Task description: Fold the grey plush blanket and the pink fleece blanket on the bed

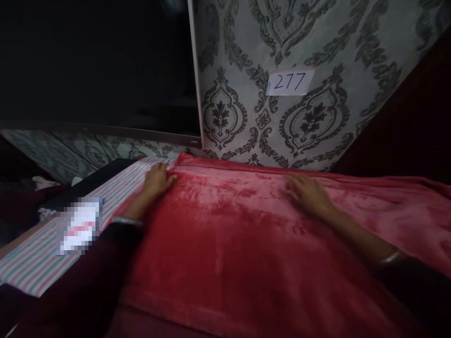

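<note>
A plush red blanket (246,244) lies spread over the surface in front of me. My left hand (158,180) rests on its far left corner, fingers curled over the blanket's edge where it meets a striped cloth (42,253). My right hand (306,193) lies flat on the blanket near its far edge, fingers spread, palm down. Both arms wear dark sleeves and a metal bangle at the wrist.
A wall with grey damask wallpaper (317,47) stands just behind the blanket, bearing a paper label reading 277 (289,82). A dark screen (95,65) fills the upper left. A blurred packet (80,226) lies on the striped cloth.
</note>
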The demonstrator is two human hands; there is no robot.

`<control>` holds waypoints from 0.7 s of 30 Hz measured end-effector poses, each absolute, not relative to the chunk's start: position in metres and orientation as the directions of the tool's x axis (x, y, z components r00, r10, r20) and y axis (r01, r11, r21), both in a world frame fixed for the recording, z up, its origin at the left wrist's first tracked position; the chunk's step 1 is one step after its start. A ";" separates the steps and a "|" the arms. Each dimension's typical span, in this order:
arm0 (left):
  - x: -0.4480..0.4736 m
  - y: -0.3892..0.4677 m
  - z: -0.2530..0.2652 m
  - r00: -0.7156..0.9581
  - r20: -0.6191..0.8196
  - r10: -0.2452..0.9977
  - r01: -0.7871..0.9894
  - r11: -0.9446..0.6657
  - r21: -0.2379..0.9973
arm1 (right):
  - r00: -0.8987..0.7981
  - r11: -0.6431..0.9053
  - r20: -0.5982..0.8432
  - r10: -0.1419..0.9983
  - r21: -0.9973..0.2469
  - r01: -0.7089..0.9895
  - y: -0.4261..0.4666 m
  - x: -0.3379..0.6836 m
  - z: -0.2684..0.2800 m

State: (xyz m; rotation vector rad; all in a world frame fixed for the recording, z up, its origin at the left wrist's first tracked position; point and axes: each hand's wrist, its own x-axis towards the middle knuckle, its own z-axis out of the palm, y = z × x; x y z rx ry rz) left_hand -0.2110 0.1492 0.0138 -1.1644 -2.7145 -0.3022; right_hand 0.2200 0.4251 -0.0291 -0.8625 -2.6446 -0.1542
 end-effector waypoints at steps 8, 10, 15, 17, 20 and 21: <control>-0.201 0.160 -0.033 -0.492 -0.024 0.871 0.870 0.492 0.029 | -0.782 0.799 0.210 0.586 0.006 0.601 0.383 0.200 -0.078; -0.204 0.160 -0.036 -0.491 -0.001 0.871 0.871 0.491 0.013 | -0.769 0.787 0.215 0.602 0.002 0.617 0.391 0.204 -0.083; -0.198 0.167 -0.025 -0.535 -0.038 0.844 0.845 0.535 0.011 | -0.762 0.770 0.132 0.634 -0.018 0.638 0.390 0.196 -0.069; -0.191 0.165 -0.013 -0.529 -0.111 0.841 0.841 0.537 0.062 | -0.749 0.751 0.058 0.660 -0.047 0.658 0.385 0.195 -0.059; -0.178 0.142 0.002 -0.488 -0.155 0.859 0.850 0.508 0.139 | -0.744 0.741 0.009 0.668 -0.103 0.663 0.368 0.214 -0.053; -0.172 0.127 0.005 -0.479 -0.125 0.869 0.856 0.494 0.154 | -0.760 0.757 0.035 0.649 -0.123 0.642 0.359 0.226 -0.056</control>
